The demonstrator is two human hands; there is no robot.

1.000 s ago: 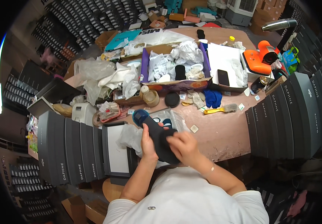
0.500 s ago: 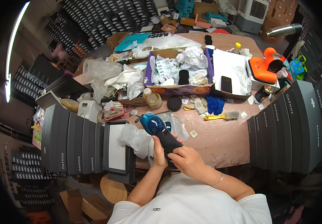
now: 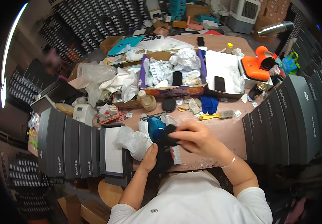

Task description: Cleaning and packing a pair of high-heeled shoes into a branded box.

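Observation:
My left hand (image 3: pixel 149 158) is closed on the black, sock-like part of a boot (image 3: pixel 163 161), low in front of my body. My right hand (image 3: pixel 196 137) pinches a soft black piece (image 3: pixel 170 135) just above it; whether this belongs to the boot or is a separate cloth or pad, I cannot tell. Shiny blue material (image 3: pixel 155 126) shows beyond the black piece, partly covered by it. Crumpled white wrapping paper (image 3: pixel 131 140) lies left of my hands, spilling over an opened grey shoebox (image 3: pixel 114 151).
Grey shoeboxes stand in rows at left (image 3: pixel 68 145) and right (image 3: pixel 286 119). Farther back are a yellow-handled brush (image 3: pixel 217 115), a blue cloth (image 3: pixel 209 105), a jar (image 3: pixel 148 102), a purple-edged carton (image 3: pixel 143 76) of paper, a phone (image 3: pixel 220 84) and an orange device (image 3: pixel 257 67).
My right hand has risen and moved right, now pinching the soft black piece. The boot has turned in my left hand, and its blue toe is less exposed.

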